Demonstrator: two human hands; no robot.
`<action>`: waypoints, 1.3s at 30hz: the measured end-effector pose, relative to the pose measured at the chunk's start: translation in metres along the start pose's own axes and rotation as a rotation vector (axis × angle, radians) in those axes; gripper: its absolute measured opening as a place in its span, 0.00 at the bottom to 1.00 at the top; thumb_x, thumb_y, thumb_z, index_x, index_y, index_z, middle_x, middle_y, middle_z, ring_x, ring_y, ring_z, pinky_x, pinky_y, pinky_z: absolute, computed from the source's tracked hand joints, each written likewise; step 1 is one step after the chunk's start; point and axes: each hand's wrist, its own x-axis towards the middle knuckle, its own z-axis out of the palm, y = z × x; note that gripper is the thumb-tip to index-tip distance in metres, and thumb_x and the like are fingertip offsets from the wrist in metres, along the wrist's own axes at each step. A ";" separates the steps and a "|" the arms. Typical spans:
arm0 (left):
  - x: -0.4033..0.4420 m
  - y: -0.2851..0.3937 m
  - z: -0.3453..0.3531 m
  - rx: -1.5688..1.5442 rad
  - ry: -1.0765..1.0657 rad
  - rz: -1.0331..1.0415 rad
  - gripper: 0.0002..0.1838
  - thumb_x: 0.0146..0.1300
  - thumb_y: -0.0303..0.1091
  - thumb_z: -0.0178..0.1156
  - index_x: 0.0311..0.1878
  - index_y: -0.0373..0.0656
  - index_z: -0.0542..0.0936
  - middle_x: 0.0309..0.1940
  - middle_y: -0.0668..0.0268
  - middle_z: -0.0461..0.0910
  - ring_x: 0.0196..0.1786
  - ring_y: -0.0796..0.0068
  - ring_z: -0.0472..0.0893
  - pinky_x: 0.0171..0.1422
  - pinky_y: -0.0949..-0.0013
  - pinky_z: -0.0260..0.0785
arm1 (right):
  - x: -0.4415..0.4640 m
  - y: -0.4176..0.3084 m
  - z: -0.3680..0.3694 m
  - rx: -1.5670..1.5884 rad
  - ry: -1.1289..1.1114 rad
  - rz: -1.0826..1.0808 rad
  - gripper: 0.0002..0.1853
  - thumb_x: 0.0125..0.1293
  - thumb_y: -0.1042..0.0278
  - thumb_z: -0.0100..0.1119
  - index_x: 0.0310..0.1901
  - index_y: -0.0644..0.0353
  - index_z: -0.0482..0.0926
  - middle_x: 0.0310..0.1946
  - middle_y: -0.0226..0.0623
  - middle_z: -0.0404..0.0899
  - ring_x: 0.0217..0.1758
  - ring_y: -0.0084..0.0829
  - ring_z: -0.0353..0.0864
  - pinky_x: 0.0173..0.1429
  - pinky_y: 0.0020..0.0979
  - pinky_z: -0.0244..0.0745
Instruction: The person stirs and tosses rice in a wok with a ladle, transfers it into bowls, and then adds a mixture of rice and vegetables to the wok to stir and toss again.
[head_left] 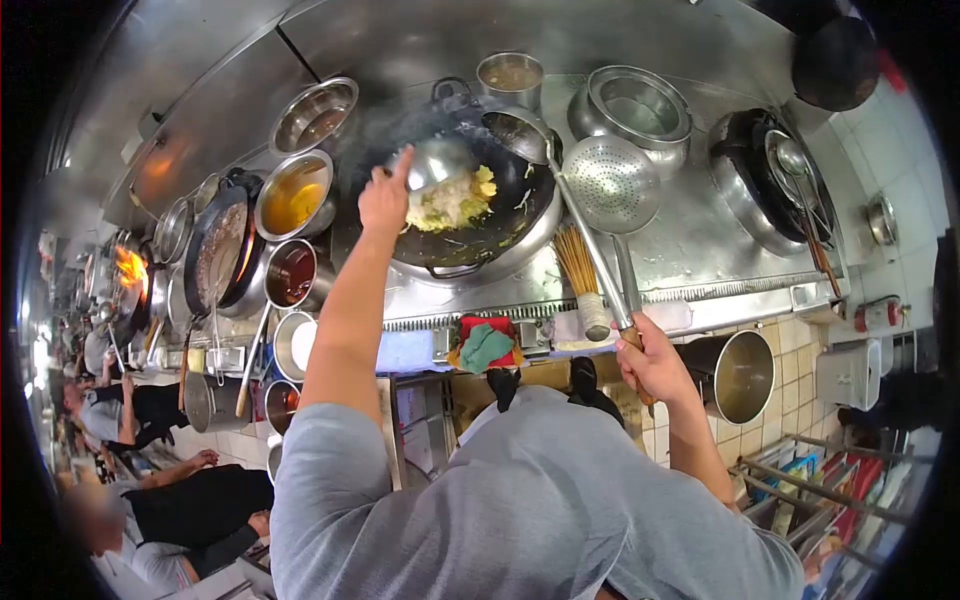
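Note:
My left hand (384,203) reaches over a black wok (500,238) and grips the rim of a shiny metal bowl (440,163), which is tilted and a little blurred. Below the bowl, a heap of pale, rice-like food with yellow egg-like pieces (452,205) lies in the wok. My right hand (655,362) is closed around the wooden handle of a long ladle (590,232). The ladle's bowl end rests over the wok's far right side. Beside the ladle's shaft are a perforated strainer (612,185) and a bamboo brush (577,265).
Metal pots stand behind the wok, including a large lidded-looking pot (640,105). Left are a bowl of yellow liquid (293,200) and a pot of red-brown liquid (292,275). Another wok (765,190) sits right. Flames (130,265) and co-workers (200,510) appear left.

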 end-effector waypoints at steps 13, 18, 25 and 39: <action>-0.034 -0.035 -0.061 -0.606 0.406 -0.129 0.37 0.55 0.23 0.51 0.70 0.49 0.54 0.55 0.46 0.72 0.53 0.45 0.75 0.57 0.54 0.67 | 0.025 -0.062 0.009 -0.063 -0.123 -0.058 0.20 0.65 0.77 0.51 0.59 0.69 0.64 0.22 0.30 0.69 0.17 0.19 0.67 0.21 0.22 0.63; -0.100 -0.045 -0.076 -0.992 0.531 -0.649 0.35 0.57 0.23 0.50 0.69 0.43 0.51 0.57 0.50 0.71 0.46 0.55 0.80 0.39 0.62 0.76 | 0.072 -0.048 -0.015 1.078 -0.672 0.261 0.09 0.70 0.66 0.47 0.48 0.58 0.68 0.29 0.35 0.68 0.19 0.20 0.66 0.18 0.21 0.63; -0.290 -0.038 -0.065 -1.585 0.667 -1.036 0.20 0.61 0.30 0.54 0.56 0.35 0.67 0.53 0.59 0.72 0.50 0.57 0.77 0.51 0.58 0.74 | 0.167 -0.041 -0.008 0.272 -0.427 0.192 0.21 0.68 0.71 0.50 0.60 0.50 0.59 0.26 0.34 0.70 0.19 0.23 0.66 0.20 0.26 0.63; -0.758 0.364 -0.126 -0.533 1.806 -1.964 0.12 0.59 0.39 0.48 0.37 0.39 0.72 0.30 0.63 0.73 0.30 0.68 0.72 0.32 0.66 0.62 | 0.214 -0.076 -0.056 -0.140 -0.419 0.016 0.17 0.68 0.72 0.47 0.55 0.54 0.58 0.24 0.32 0.68 0.17 0.22 0.66 0.18 0.26 0.63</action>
